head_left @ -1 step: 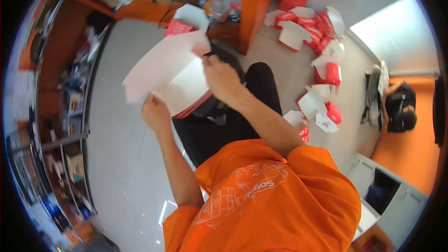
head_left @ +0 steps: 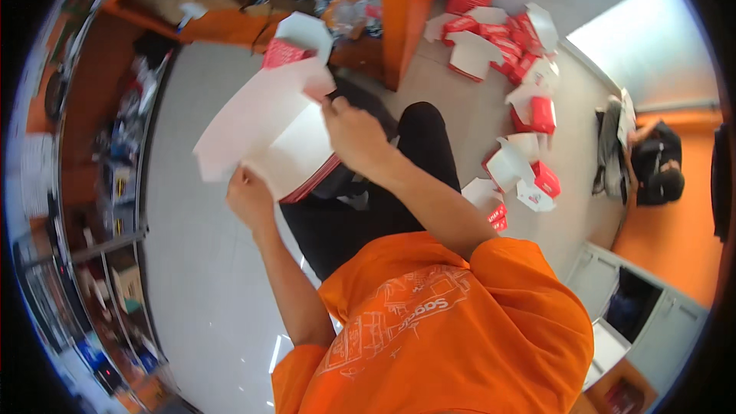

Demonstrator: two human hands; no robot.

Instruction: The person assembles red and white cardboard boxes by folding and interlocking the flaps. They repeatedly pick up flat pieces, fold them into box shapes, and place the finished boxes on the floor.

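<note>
We are holding a large, white, flared cardboard sheet [head_left: 257,111] with both hands, just beyond our black-trousered lap [head_left: 326,241]. Our bare left hand [head_left: 251,198] is closing its fingers around the sheet's near left edge, with little gap showing between thumb and fingers. Our bare right hand [head_left: 356,136] is pinching at the right side, its fingers curling over the edge; blur is keeping us from telling exactly how tightly. The sheet's wide outer flap is fanning out toward the left, and red cardboard edges [head_left: 313,182] are showing in layers beneath its near right side; we cannot tell where the sheet ends and those layers begin. Just beyond it, a red-and-white cardboard carton [head_left: 305,31] is sitting with its white flaps spreading.

To our right, a heap of red-and-white folded cardboard boxes [head_left: 510,44] is lying on the pale grey tiled floor [head_left: 207,261]. Well apart, at the far right, another person in dark clothing [head_left: 655,157] is sitting near an orange panel [head_left: 678,253].
</note>
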